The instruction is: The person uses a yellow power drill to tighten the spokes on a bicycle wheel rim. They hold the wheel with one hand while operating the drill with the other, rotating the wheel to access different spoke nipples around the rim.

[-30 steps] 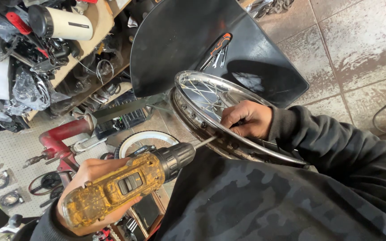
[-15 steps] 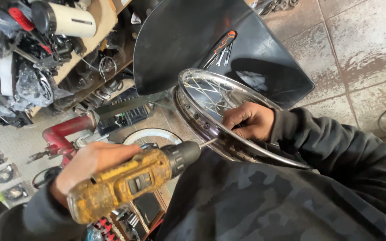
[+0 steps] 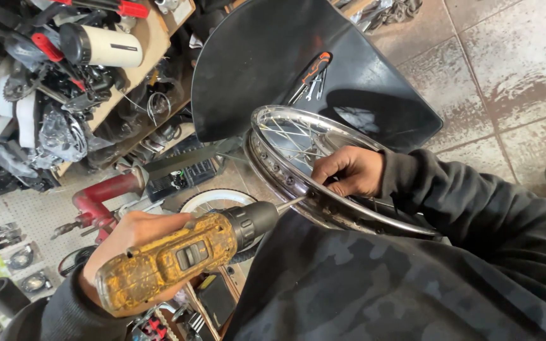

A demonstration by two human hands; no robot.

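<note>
My left hand (image 3: 131, 237) grips a worn yellow cordless drill (image 3: 184, 256) with a black chuck. Its bit touches the outer edge of a chrome spoked wheel rim (image 3: 273, 167) that rests against my lap. My right hand (image 3: 349, 170) reaches over the rim from the inside and holds it near the spot where the bit meets it, fingers curled around the rim and spokes. Both arms are in dark camouflage sleeves.
A large black curved panel (image 3: 254, 63) stands behind the wheel, with an orange-handled tool (image 3: 314, 69) lying on it. A red frame part (image 3: 105, 196), a white-walled wheel (image 3: 213, 202) and a cluttered wooden shelf (image 3: 127, 69) sit at the left. Tiled floor (image 3: 513, 76) lies at the right.
The view has shifted slightly. The drill and my left hand stay pressed to the rim; my right hand keeps its hold on the wheel.
</note>
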